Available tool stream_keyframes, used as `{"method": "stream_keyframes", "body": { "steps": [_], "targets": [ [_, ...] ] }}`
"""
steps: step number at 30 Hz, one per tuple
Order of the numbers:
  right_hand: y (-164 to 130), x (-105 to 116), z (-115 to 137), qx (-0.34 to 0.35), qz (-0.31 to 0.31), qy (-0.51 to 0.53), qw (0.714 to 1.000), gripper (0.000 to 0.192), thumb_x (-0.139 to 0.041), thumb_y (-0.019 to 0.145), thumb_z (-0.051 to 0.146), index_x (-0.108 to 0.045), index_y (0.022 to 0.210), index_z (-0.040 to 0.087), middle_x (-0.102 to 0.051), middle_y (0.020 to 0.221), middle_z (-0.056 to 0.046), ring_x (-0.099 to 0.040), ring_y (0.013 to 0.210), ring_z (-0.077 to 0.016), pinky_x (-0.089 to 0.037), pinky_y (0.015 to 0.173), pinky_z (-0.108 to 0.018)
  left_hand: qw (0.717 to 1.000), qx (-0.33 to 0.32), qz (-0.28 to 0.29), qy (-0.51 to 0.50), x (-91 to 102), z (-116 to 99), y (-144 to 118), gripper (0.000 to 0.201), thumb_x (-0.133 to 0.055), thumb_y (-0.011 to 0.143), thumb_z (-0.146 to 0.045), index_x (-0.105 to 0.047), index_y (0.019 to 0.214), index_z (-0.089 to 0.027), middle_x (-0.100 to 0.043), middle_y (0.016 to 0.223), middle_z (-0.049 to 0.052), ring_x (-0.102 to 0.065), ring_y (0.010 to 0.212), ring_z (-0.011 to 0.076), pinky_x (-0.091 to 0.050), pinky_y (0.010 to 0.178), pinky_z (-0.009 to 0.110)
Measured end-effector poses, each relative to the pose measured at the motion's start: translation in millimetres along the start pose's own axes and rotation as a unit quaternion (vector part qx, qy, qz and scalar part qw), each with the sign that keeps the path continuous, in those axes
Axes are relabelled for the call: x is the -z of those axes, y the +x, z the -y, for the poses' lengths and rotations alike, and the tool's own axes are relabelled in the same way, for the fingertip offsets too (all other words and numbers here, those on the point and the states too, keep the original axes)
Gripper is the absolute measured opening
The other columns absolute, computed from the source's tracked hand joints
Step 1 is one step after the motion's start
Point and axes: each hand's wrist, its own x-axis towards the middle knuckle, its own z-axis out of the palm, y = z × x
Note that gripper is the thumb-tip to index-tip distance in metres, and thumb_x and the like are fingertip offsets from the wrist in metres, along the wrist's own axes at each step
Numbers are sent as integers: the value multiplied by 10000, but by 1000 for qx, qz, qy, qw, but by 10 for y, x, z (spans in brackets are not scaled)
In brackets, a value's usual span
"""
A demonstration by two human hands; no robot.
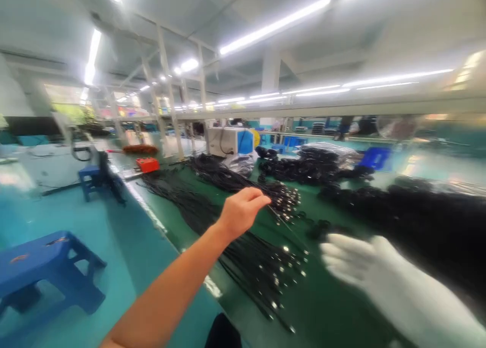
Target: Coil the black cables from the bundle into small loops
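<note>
My left hand (243, 210) is bare and reaches out over a long green table (334, 307). Its fingertips pinch a thin black cable (283, 221) that runs down to the right. Under it lies a bundle of black cables with metal ends (261, 267). My right hand (360, 262) wears a white glove. It hovers over the table at the lower right, blurred, with fingers spread and nothing in it.
More cable bundles (228, 173) and heaps of coiled black cables (425, 211) cover the table's far and right parts. A white and blue machine (230, 140) and a red tool (148, 164) stand at the back. Blue stools (45, 267) stand on the teal floor left.
</note>
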Motion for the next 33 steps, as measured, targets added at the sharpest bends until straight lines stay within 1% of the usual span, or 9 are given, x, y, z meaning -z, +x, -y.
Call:
{"method": "stream_keyframes", "body": {
  "steps": [2, 4, 6, 9, 12, 14, 26, 30, 33],
  "targets": [
    [-100, -251, 122, -128, 163, 168, 964, 820, -246, 761, 762, -606, 1097, 107, -628, 1093, -232, -639, 940, -342, -455, 857, -567, 998, -50, -44, -2, 25, -200, 143, 305, -352, 941, -189, -634, 1038, -253, -621, 1034, 8, -550, 948, 124, -424, 831, 226],
    [-175, -415, 103, -152, 250, 238, 926, 600, -421, 810, 607, -577, 1106, 110, -634, 1073, -188, -655, 891, -300, -495, 788, -534, 997, -59, -48, 24, -8, -338, 252, 302, -370, 926, -173, -654, 1004, -234, -634, 988, 28, -552, 925, 155, -426, 813, 267],
    [-225, -462, -16, -167, 278, 266, 908, 322, -505, 835, 333, -580, 1034, 92, -673, 942, -153, -676, 811, -260, -545, 661, -438, 998, -49, -32, 30, -77, -468, 299, 280, -410, 898, -156, -666, 987, -221, -636, 986, 49, -533, 976, 198, -412, 846, 325],
    [-272, -407, -217, -193, 284, 324, 882, 232, -439, 833, 207, -580, 953, 67, -694, 833, -132, -687, 749, -244, -553, 606, -400, 991, -92, 51, -79, -149, -733, 234, 269, -498, 856, -189, -634, 1079, -254, -604, 1131, 34, -465, 1117, 227, -303, 998, 414],
    [-285, -354, -330, -217, 295, 366, 855, 270, -412, 834, 224, -575, 972, 60, -698, 847, -137, -687, 771, -260, -549, 624, -421, 929, -157, 224, -251, -162, -1012, 133, 176, -525, 868, -262, -653, 988, -279, -647, 1012, -21, -519, 1026, 163, -180, 1081, 394],
    [-280, -346, -366, -230, 302, 390, 839, 297, -416, 824, 243, -573, 986, 50, -699, 852, -149, -686, 784, -271, -545, 635, -437, 890, -163, 285, -317, -175, -1122, 131, 161, -514, 883, -265, -671, 850, -251, -662, 841, -34, -545, 909, 134, -182, 1074, 358],
    [-263, -263, -487, -187, 316, 431, 824, 380, -514, 791, 288, -575, 1065, 31, -697, 905, -168, -680, 802, -278, -541, 634, -436, 895, -165, 260, -323, -393, -1210, 365, 192, -497, 894, -262, -679, 844, -229, -646, 848, -8, -522, 891, 149, -311, 945, 307],
    [-314, -113, -318, -68, 294, 468, 830, 358, -595, 784, 363, -584, 1042, 116, -700, 935, -114, -681, 830, -275, -519, 701, -475, 909, -65, 259, -321, -667, -1129, 107, 288, -364, 937, -259, -628, 1048, -223, -661, 1023, 17, -569, 941, 156, -401, 857, 278],
    [-331, 51, -157, 29, 224, 480, 848, 262, -567, 827, 350, -557, 1028, 182, -679, 913, -35, -668, 853, -218, -487, 796, -467, 948, 8, 254, -192, -823, -1049, -151, 306, -336, 935, -261, -627, 1000, -194, -671, 963, 47, -590, 877, 192, -429, 785, 317]
  ]
}}
